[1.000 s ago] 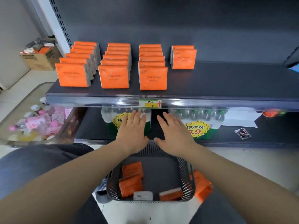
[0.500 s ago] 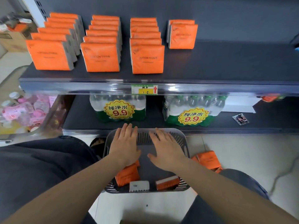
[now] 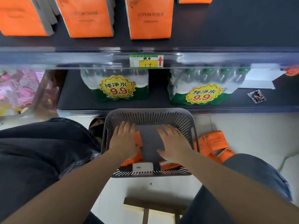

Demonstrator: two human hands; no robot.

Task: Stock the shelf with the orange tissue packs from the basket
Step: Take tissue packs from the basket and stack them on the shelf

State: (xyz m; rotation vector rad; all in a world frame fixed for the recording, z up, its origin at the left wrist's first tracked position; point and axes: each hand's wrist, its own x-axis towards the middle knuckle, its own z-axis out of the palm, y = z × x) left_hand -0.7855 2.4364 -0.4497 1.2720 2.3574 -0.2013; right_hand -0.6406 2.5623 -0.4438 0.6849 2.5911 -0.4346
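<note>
A grey slotted basket (image 3: 149,114) stands on the floor between my knees. Both hands reach down into it with straight fingers. My left hand (image 3: 123,141) lies over orange tissue packs (image 3: 138,139) at the basket's left side. My right hand (image 3: 174,143) hovers over the bare grey bottom, with another orange pack (image 3: 168,164) just below its wrist. A white-faced pack (image 3: 142,167) lies at the basket's near wall. Rows of orange packs (image 3: 150,18) stand upright on the dark shelf (image 3: 226,33) above.
Two shrink-wrapped bundles of water bottles (image 3: 119,88) with yellow 9.9 price stickers sit on the lower shelf. More orange packs (image 3: 213,143) lie on the floor right of the basket. A clear bin of pink items (image 3: 19,91) stands at the left. A wooden stool (image 3: 145,210) is under me.
My view has tilted down and closer. Both hands have dropped from above the basket rim into the basket, the left now over the orange packs.
</note>
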